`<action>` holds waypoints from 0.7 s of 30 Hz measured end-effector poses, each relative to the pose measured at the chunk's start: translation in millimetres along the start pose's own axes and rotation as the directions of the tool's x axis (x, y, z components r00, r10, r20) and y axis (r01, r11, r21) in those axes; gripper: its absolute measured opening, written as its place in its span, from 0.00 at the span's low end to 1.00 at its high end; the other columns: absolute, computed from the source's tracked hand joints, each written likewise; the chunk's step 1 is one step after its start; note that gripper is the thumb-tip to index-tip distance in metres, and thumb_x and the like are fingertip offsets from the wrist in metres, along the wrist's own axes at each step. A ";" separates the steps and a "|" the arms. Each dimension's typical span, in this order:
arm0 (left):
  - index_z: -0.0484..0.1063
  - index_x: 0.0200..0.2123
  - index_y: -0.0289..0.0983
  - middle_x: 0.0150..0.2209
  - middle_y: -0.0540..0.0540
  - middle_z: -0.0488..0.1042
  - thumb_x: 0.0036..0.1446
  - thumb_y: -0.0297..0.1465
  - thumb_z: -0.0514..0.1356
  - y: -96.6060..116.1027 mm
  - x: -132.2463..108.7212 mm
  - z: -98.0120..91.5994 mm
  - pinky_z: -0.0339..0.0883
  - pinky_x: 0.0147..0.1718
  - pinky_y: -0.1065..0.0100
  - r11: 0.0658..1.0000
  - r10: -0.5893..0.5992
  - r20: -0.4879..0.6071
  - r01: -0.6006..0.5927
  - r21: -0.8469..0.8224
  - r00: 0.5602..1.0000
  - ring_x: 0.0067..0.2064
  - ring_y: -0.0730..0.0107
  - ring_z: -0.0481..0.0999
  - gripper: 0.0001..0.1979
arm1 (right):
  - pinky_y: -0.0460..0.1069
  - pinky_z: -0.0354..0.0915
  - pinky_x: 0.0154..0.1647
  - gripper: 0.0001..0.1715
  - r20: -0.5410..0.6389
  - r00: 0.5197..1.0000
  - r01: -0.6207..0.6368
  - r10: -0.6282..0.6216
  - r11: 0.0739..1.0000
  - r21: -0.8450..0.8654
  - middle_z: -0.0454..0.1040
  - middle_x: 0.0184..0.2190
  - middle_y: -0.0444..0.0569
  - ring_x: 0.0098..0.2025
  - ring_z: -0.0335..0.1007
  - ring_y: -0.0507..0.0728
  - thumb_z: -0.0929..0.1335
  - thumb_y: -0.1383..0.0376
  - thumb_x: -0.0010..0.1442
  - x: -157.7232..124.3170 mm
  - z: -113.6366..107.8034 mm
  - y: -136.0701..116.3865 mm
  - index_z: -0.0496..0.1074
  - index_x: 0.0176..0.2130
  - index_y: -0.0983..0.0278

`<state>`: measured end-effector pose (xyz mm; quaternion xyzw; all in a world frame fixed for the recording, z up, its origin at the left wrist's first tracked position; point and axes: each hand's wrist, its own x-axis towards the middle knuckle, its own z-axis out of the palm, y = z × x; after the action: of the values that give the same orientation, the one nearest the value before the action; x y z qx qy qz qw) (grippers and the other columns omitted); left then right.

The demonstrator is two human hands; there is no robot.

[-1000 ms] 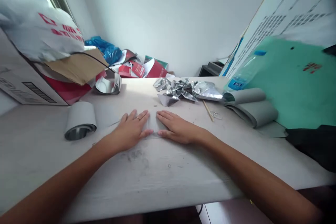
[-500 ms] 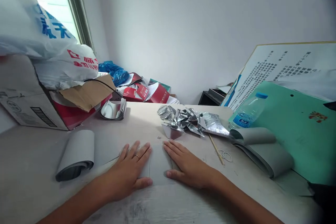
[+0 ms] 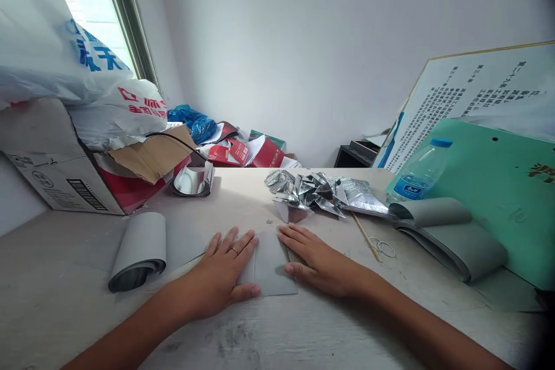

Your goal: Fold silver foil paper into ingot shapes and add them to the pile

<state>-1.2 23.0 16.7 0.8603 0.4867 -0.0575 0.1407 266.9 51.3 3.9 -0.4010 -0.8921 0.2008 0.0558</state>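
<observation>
My left hand (image 3: 219, 272) and right hand (image 3: 323, 263) lie open and flat, gripping nothing, touching either side of a small grey sheet (image 3: 271, 266).

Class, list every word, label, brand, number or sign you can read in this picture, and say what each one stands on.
White plastic bag: blue "天", neighbouring characters unclear; red characters too blurred.
Water bottle, blue label: too small.
Printed board: Chinese columns too small.
Cardboard box: barcode, no digits legible.
</observation>
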 end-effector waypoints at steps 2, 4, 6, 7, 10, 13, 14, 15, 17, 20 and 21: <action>0.34 0.71 0.42 0.72 0.50 0.31 0.64 0.57 0.46 1.0 0.0 0.2 0.32 0.68 0.42 1.000 0.000 0.008 0.000 -0.007 1.000 0.73 0.49 0.29 0.42 | 0.63 0.39 0.76 0.44 -0.027 1.000 0.014 -0.014 1.000 0.005 0.40 0.73 0.46 0.75 0.32 0.63 0.55 0.40 0.66 1.2 1.4 3.2 0.47 0.71 0.59; 0.34 0.71 0.42 0.72 0.49 0.31 0.65 0.56 0.46 1.7 0.9 1.8 0.33 0.68 0.41 1.000 -0.001 -0.001 0.001 -0.011 1.000 0.73 0.48 0.29 0.42 | 0.64 0.39 0.75 0.41 -0.042 0.998 0.050 -0.050 0.999 0.007 0.41 0.72 0.45 0.75 0.33 0.63 0.56 0.42 0.67 2.0 1.3 5.0 0.49 0.71 0.57; 0.33 0.71 0.41 0.72 0.48 0.32 0.65 0.55 0.47 1.8 2.5 4.8 0.33 0.68 0.40 1.000 -0.007 -0.027 0.007 -0.010 1.000 0.72 0.47 0.30 0.42 | 0.63 0.37 0.76 0.36 -0.040 0.993 0.111 -0.111 0.994 0.015 0.44 0.72 0.45 0.74 0.35 0.61 0.54 0.46 0.69 2.6 -0.8 5.4 0.50 0.70 0.55; 0.34 0.71 0.41 0.72 0.47 0.33 0.65 0.55 0.47 1.6 3.4 6.5 0.34 0.68 0.40 1.000 -0.007 -0.045 0.007 -0.013 0.999 0.72 0.46 0.30 0.42 | 0.62 0.36 0.76 0.34 -0.037 0.989 0.142 -0.141 0.990 0.021 0.46 0.71 0.45 0.74 0.37 0.59 0.53 0.48 0.70 2.8 -2.3 5.1 0.50 0.70 0.55; 0.36 0.71 0.41 0.72 0.46 0.35 0.64 0.56 0.48 0.0 5.3 11.7 0.35 0.67 0.38 1.000 0.007 -0.094 -0.009 -0.021 0.996 0.72 0.45 0.32 0.42 | 0.60 0.35 0.77 0.31 -0.042 0.982 0.185 -0.183 0.982 0.039 0.51 0.70 0.43 0.74 0.38 0.56 0.51 0.51 0.72 3.8 -4.6 3.3 0.54 0.69 0.54; 0.36 0.71 0.41 0.72 0.47 0.35 0.64 0.57 0.47 -1.8 5.8 16.3 0.36 0.67 0.39 1.000 0.014 -0.105 -0.017 -0.021 0.994 0.72 0.44 0.33 0.42 | 0.60 0.39 0.76 0.32 -0.063 0.983 0.177 -0.174 0.983 0.041 0.50 0.71 0.44 0.74 0.39 0.56 0.54 0.51 0.71 4.7 -1.0 2.8 0.53 0.70 0.55; 0.36 0.71 0.41 0.72 0.47 0.35 0.64 0.57 0.47 -2.1 5.8 18.1 0.36 0.67 0.39 1.000 0.012 -0.113 -0.014 -0.020 0.994 0.72 0.44 0.33 0.43 | 0.60 0.41 0.76 0.34 -0.078 0.983 0.169 -0.165 0.985 0.040 0.48 0.71 0.46 0.74 0.39 0.57 0.56 0.51 0.70 5.0 1.0 3.4 0.50 0.70 0.56; 0.36 0.71 0.41 0.72 0.46 0.36 0.64 0.58 0.46 -2.2 5.9 20.0 0.36 0.67 0.38 1.000 0.010 -0.129 -0.012 -0.021 0.992 0.72 0.44 0.34 0.43 | 0.61 0.42 0.76 0.36 -0.099 0.983 0.161 -0.156 0.986 0.041 0.46 0.72 0.47 0.74 0.39 0.58 0.59 0.50 0.69 5.5 3.1 4.3 0.48 0.71 0.56; 0.39 0.71 0.40 0.72 0.44 0.39 0.64 0.57 0.46 -1.5 6.1 24.6 0.38 0.67 0.38 1.000 0.003 -0.179 -0.007 -0.020 0.984 0.72 0.43 0.36 0.42 | 0.62 0.44 0.75 0.40 -0.152 0.979 0.147 -0.136 0.987 0.059 0.43 0.72 0.49 0.74 0.38 0.59 0.62 0.52 0.68 6.5 6.6 6.3 0.44 0.72 0.57; 0.44 0.71 0.39 0.72 0.43 0.42 0.64 0.56 0.47 1.2 6.0 32.6 0.40 0.67 0.38 1.000 -0.015 -0.227 0.013 -0.010 0.974 0.72 0.42 0.38 0.41 | 0.61 0.43 0.75 0.37 -0.221 0.967 0.150 -0.127 0.985 0.091 0.42 0.72 0.49 0.74 0.37 0.57 0.59 0.57 0.69 7.6 8.5 7.3 0.44 0.72 0.57; 0.46 0.71 0.39 0.71 0.42 0.42 0.64 0.56 0.47 2.5 5.8 35.3 0.40 0.67 0.38 1.000 -0.021 -0.235 0.020 -0.006 0.972 0.72 0.42 0.39 0.40 | 0.60 0.43 0.75 0.35 -0.240 0.963 0.151 -0.123 0.984 0.100 0.41 0.73 0.49 0.74 0.36 0.56 0.58 0.58 0.70 7.7 8.4 6.8 0.44 0.72 0.57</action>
<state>5.3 16.1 -18.0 0.8557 0.5088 0.0441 0.0831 264.2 58.5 -7.0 -0.3549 -0.8917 0.2000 0.1972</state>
